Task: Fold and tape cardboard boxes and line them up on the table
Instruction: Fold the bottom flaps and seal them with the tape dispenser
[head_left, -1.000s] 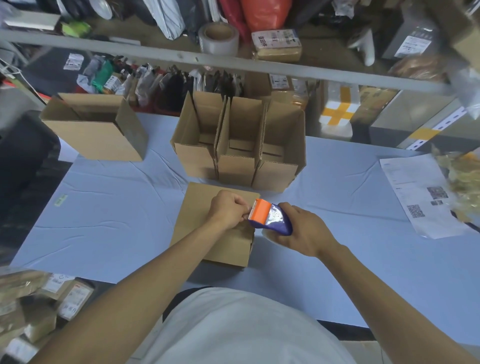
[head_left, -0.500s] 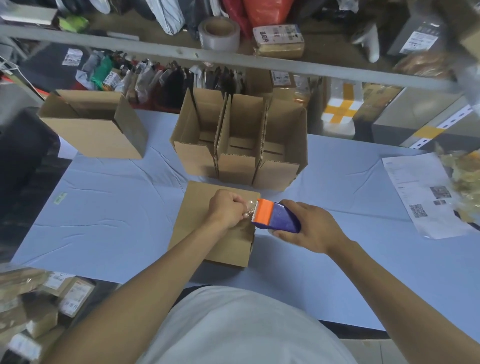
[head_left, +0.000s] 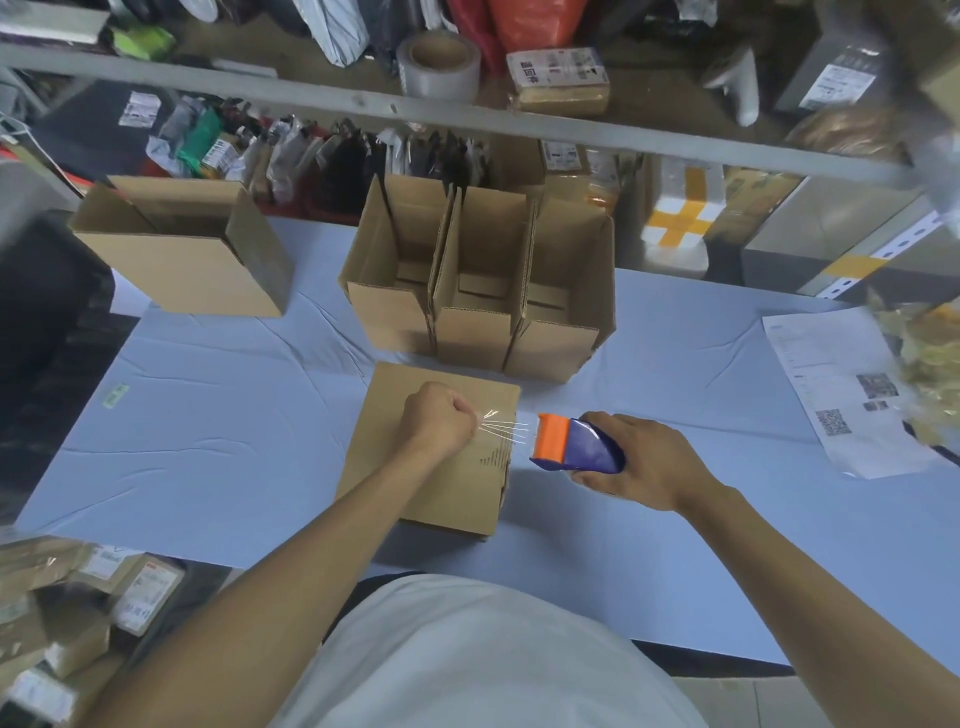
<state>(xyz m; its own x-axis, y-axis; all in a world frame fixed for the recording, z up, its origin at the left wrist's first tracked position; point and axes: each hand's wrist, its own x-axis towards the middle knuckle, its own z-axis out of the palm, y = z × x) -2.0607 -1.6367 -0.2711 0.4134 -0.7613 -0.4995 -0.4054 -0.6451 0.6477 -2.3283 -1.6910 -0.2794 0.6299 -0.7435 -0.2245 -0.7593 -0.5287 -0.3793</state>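
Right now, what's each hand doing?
Left hand: pinching the clear tape strip.
Right hand: gripping the blue-and-orange plastic tape dispenser.

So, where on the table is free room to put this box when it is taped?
Bare cloth lies left of the box, below the large open box. Another patch lies between the three open boxes and the paper sheet. The shelf is crowded.

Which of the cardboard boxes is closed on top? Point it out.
The near box under the left hand, closed face up. The three boxes in the row and the far-left box stand open.
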